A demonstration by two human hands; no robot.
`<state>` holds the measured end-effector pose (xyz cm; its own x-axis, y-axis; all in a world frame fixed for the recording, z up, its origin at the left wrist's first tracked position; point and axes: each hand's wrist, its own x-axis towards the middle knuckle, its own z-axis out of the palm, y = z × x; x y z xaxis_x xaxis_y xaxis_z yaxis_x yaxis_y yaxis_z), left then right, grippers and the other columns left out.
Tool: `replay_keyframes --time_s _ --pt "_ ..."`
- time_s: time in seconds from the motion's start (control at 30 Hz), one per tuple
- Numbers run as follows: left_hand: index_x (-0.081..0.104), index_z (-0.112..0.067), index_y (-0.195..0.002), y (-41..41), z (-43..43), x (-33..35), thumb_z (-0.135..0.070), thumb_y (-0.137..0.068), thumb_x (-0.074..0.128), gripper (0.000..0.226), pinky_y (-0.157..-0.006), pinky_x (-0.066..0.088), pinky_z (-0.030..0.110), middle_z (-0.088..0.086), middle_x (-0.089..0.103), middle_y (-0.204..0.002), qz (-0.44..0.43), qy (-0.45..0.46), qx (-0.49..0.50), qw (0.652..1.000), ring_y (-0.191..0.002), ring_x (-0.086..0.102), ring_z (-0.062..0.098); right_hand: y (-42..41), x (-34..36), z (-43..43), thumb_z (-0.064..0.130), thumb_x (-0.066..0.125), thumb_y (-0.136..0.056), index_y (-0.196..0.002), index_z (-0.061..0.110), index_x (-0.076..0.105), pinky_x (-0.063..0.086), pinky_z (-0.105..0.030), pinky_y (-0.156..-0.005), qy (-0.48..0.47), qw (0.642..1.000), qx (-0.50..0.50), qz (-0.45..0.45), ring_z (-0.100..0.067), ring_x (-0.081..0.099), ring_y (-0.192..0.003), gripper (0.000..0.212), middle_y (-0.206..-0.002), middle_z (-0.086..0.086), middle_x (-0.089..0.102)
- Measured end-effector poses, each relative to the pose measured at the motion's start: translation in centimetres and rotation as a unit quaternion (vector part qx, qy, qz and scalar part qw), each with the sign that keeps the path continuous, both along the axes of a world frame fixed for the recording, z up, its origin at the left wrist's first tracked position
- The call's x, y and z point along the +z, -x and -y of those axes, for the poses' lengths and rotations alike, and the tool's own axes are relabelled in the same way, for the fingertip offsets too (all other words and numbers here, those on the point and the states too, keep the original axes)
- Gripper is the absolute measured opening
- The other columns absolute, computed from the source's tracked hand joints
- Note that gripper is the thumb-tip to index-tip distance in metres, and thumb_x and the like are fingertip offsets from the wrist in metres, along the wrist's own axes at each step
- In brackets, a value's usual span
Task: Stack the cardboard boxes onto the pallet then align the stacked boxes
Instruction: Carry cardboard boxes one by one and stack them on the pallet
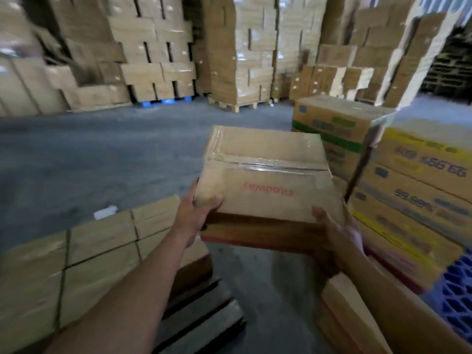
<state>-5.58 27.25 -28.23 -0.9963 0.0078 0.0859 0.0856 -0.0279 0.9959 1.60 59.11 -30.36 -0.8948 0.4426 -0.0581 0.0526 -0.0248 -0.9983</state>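
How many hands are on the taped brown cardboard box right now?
2. The left hand grips the near-left corner of the taped brown cardboard box, thumb on top; the right hand holds its near-right corner.

Open floor [102, 154] ahead; flat boxes [76, 256] left, printed cartons [413, 190] right.

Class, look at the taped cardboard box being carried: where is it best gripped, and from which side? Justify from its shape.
Take the taped cardboard box at its two near bottom corners, one hand from each side. It is wide, flat and handleless, so opposed hands with thumbs on top steady it, as the left hand and right hand show.
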Motion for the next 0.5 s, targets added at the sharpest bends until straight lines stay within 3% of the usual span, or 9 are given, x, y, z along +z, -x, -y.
replay_keyframes --time_s 0.07,0.13,0.2,0.27,0.33,0.37,0.43,0.5 --pt "0.054 -0.033 -0.137 -2.4 2.7 0.5 -0.034 -0.081 0.080 0.062 -0.083 0.059 0.034 -0.004 0.067 -0.120 0.005 -0.006 0.049 0.999 -0.108 0.065 0.016 1.2 0.7 2.6 0.066 0.081 -0.067 -0.122 0.053 0.057 0.056 -0.053 -0.094 -0.022 0.999 0.041 -0.006 -0.025 0.067 -0.107 0.062 -0.111 0.007 0.067" --pt "0.056 -0.038 -0.133 -5.0 5.6 0.2 -0.045 -0.074 0.083 0.065 -0.088 0.059 0.046 -0.004 0.067 -0.121 0.018 -0.016 0.102 0.994 -0.110 0.064 0.020 2.5 0.5 4.8 0.075 0.081 -0.060 -0.127 0.060 0.053 0.054 -0.055 -0.095 -0.069 0.994 0.085 -0.017 -0.028 0.063 -0.116 0.073 -0.126 0.004 0.065" --pt "0.056 -0.044 -0.127 -8.3 8.3 0.0 -0.041 -0.076 0.083 0.057 -0.084 0.060 0.049 -0.006 0.066 -0.122 0.029 -0.028 0.153 0.987 -0.108 0.065 0.020 2.2 1.0 8.0 0.066 0.080 -0.071 -0.137 0.046 0.051 0.061 -0.044 -0.078 -0.097 0.981 0.168 -0.029 -0.025 0.067 -0.104 0.074 -0.128 0.000 0.064" --pt "0.055 -0.041 -0.130 -11.4 10.7 -0.3 -0.034 -0.081 0.080 0.055 -0.073 0.062 0.042 -0.005 0.065 -0.122 0.032 -0.029 0.197 0.979 -0.104 0.067 0.019 1.4 1.5 11.1 0.045 0.075 -0.086 -0.130 0.039 0.052 0.055 -0.024 -0.057 -0.097 0.972 0.211 -0.034 -0.011 0.067 -0.087 0.050 -0.119 -0.001 0.065" --pt "0.056 -0.035 -0.133 -14.3 13.2 -0.7 -0.029 -0.083 0.079 0.055 -0.063 0.060 0.034 -0.001 0.068 -0.119 0.044 -0.010 0.258 0.965 -0.096 0.069 0.015 0.5 1.2 14.2 0.026 0.070 -0.092 -0.120 0.039 0.055 0.052 -0.015 -0.051 -0.083 0.962 0.256 -0.040 0.002 0.067 -0.075 0.034 -0.105 0.005 0.066" --pt "0.056 -0.033 -0.134 -15.7 14.6 -0.9 -0.027 -0.084 0.079 0.055 -0.062 0.060 0.031 -0.001 0.069 -0.115 0.047 0.005 0.286 0.957 -0.092 0.069 0.013 0.0 1.0 15.8 0.025 0.072 -0.092 -0.114 0.041 0.058 0.055 -0.017 -0.054 -0.071 0.957 0.280 -0.039 0.002 0.068 -0.077 0.031 -0.102 0.009 0.067" --pt "0.055 -0.031 -0.137 -18.3 17.4 -1.2 -0.029 -0.083 0.080 0.060 -0.073 0.060 0.031 -0.005 0.069 -0.113 0.056 0.037 0.328 0.942 -0.096 0.069 0.014 -0.7 0.5 19.3 0.044 0.079 -0.081 -0.109 0.048 0.064 0.063 -0.036 -0.073 -0.045 0.947 0.316 -0.026 -0.010 0.071 -0.095 0.032 -0.107 0.007 0.072" --pt "0.055 -0.031 -0.137 -20.9 20.4 -1.5 -0.028 -0.083 0.080 0.060 -0.083 0.058 0.026 -0.006 0.068 -0.117 0.050 0.066 0.369 0.926 -0.102 0.066 0.012 -1.4 -0.6 22.6 0.066 0.078 -0.067 -0.112 0.052 0.066 0.059 -0.051 -0.087 -0.037 0.935 0.350 -0.036 -0.019 0.069 -0.107 0.049 -0.116 0.006 0.072"
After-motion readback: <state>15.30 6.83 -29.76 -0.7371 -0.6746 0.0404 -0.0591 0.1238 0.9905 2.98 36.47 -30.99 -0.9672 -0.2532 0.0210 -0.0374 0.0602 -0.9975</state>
